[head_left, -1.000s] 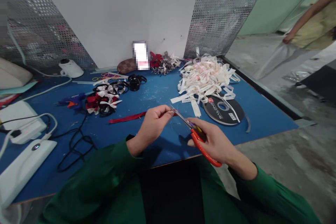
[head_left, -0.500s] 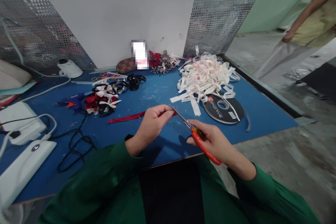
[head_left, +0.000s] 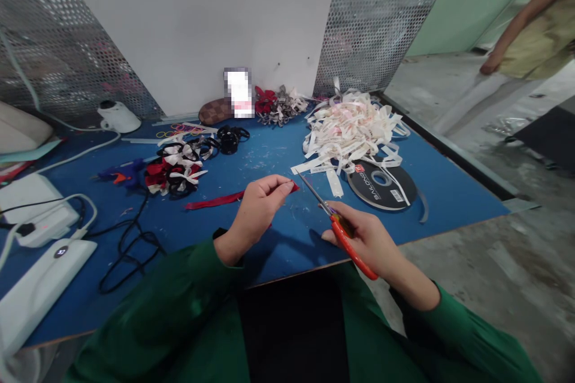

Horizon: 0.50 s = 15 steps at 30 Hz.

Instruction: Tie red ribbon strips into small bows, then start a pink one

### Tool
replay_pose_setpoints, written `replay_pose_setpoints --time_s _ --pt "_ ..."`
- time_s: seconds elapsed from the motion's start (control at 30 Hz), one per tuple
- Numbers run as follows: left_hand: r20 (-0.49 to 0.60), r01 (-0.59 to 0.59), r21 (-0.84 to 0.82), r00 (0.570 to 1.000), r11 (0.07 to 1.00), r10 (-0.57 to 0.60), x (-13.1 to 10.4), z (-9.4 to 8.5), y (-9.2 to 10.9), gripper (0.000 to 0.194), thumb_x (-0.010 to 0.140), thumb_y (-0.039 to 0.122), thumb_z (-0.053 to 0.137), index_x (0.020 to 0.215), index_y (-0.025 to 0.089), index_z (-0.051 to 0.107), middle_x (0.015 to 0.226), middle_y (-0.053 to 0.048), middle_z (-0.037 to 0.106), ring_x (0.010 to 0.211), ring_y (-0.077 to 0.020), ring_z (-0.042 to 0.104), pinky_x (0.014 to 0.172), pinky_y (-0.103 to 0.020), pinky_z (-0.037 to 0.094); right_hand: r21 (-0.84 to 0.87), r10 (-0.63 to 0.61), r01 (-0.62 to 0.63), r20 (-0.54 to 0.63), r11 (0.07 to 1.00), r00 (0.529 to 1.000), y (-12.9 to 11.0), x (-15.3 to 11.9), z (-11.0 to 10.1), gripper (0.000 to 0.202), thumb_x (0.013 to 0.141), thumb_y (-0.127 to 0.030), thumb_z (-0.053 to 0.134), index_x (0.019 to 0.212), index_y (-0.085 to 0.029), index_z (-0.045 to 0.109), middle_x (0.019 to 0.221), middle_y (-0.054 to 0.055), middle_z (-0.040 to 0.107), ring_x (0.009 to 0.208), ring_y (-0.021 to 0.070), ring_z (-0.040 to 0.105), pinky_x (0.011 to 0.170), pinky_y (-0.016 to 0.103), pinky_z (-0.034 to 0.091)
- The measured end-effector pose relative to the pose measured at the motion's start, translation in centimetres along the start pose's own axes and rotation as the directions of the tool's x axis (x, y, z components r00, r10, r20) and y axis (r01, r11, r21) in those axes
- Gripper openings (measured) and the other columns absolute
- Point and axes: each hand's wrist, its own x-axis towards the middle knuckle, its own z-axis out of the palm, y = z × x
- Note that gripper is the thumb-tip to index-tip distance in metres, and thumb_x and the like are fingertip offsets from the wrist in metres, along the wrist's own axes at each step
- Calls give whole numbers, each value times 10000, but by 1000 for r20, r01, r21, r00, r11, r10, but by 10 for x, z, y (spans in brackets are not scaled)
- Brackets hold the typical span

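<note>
Red ribbon (head_left: pixel 294 187) first: we have its end poking past the fingertips of the left hand (head_left: pixel 256 215), thumb and forefinger pinching it over the middle of the near part of the blue table (head_left: pixel 309 245). A red strip (head_left: pixel 213 201) lies left of that hand and runs behind it; we can't tell if it's the same piece. Right hand (head_left: pixel 371 236) is curled round the orange-handled scissors (head_left: pixel 344 236), blades pointing up and left, tips just beside the ribbon end, seemingly apart from it; we can't tell how far the blades are parted. Next out, right side: we get a black reel (head_left: pixel 371 191) lying flat, partly under a heap of whitish printed ribbon (head_left: pixel 353 131). Left side: red, white and black bows (head_left: pixel 174 176) in a cluster, the blue glue gun (head_left: pixel 128 173) beside them, black bands (head_left: pixel 230 140) just behind. At the back, we see a blurred-out lit screen (head_left: pixel 241 94) upright by a brown checked case (head_left: pixel 214 112), red and grey bows (head_left: pixel 279 105) to its right. Far left, white power strip (head_left: pixel 47 221). Far right, another person (head_left: pixel 536 60) stands well apart, yellow top.
</note>
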Motion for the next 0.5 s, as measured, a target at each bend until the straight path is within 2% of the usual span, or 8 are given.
replay_pose_setpoints --time_s 0.1,0.2,0.33,0.4,0.5 --pt "-39 13 -68 999 998 -16 2 -1 -2 220 872 365 640 812 156 671 527 77 309 463 -52 220 427 -207 161 -108 12 -22 -96 994 995 -1 -1 0 488 831 -523 668 1230 -246 625 819 6 687 703 166 617 666 273 491" --pt "-101 28 -191 994 981 -48 4 -2 -2 252 866 403 652 821 155 662 524 90 270 445 -46 176 413 -209 120 -275 -37 -22 -204 961 978 -1 -2 -1 495 830 -497 665 1261 -256 627 958 41 723 751 185 666 666 281 486" --pt "-169 23 -310 982 951 -79 7 -4 0 268 789 402 740 864 157 663 506 109 283 417 -36 136 395 -214 99 -474 -99 -25 -235 880 967 0 -2 -2 506 842 -488 639 1295 -263 615 942 34 712 692 179 666 581 277 442" --pt "-203 1 -268 978 964 -57 8 -5 1 263 730 341 793 879 160 675 527 93 389 414 -32 189 394 -208 146 -547 -141 -4 -222 837 965 1 -3 -3 527 843 -513 630 1304 -259 608 956 33 707 662 170 656 550 279 415" --pt "-200 -65 -69 978 996 50 8 -6 1 255 695 283 816 901 170 716 618 38 563 466 -52 356 440 -210 276 -633 -212 53 -178 772 961 2 -3 -4 578 855 -570 600 1324 -232 591 989 54 703 657 170 646 545 287 395"
